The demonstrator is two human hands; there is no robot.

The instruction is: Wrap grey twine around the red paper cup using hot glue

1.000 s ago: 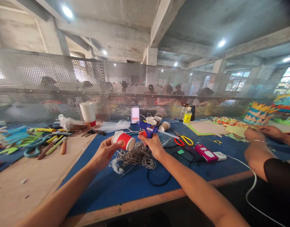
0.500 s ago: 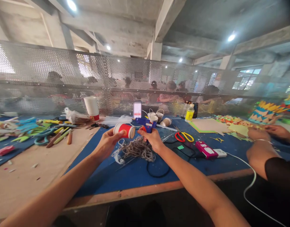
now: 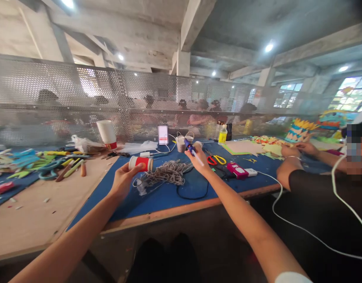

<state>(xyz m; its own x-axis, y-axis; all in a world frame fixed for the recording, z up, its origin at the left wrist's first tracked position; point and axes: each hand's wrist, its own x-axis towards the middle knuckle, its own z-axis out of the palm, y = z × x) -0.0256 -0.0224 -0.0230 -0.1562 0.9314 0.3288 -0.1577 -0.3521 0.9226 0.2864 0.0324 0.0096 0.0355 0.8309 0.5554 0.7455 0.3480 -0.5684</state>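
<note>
Tipped on its side, a red and white paper cup (image 3: 141, 164) is in my left hand (image 3: 124, 177), its thumb pressed over the side. My right hand (image 3: 201, 160) is closed around a blue hot glue gun (image 3: 190, 147), with a pale glue stick jutting from its back end. A tangled heap of grey-brown cord (image 3: 170, 173) lies on the blue mat below and between my hands. Beyond the glue gun stand small string-wrapped cups (image 3: 180, 144), partly hidden. Scissors (image 3: 216, 159) with red and yellow handles rest right of my right hand.
A stack of paper cups (image 3: 106, 133), a phone (image 3: 162, 135) and a yellow-labelled bottle (image 3: 222, 135) line the back. Cutters and scissors (image 3: 48, 169) lie left. A magenta device (image 3: 237, 170) trails a white cable at right, near a co-worker's arms (image 3: 290, 167).
My right hand has moved away from the cup and turned the glue gun. My left hand keeps the cup, now further from the gun. The view has shifted right.
</note>
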